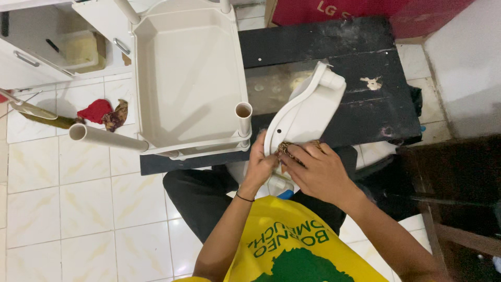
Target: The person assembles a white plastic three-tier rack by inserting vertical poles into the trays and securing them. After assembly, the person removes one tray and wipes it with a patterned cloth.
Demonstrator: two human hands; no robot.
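Note:
I hold a white plastic tray-like part (308,112) tilted on its edge over a low black table (365,57). My left hand (259,166) grips its near rim from the left. My right hand (318,172) presses a brown patterned cloth (288,150) against the inside of the part. A thin black band circles my left wrist.
A large cream plastic tray (185,73) with hollow tube legs (243,117) lies upside-down at centre left. A red rag (95,110) and another patterned cloth lie on the tiled floor (78,209). A white cabinet (47,47) stands at upper left, dark wooden furniture (454,198) at right.

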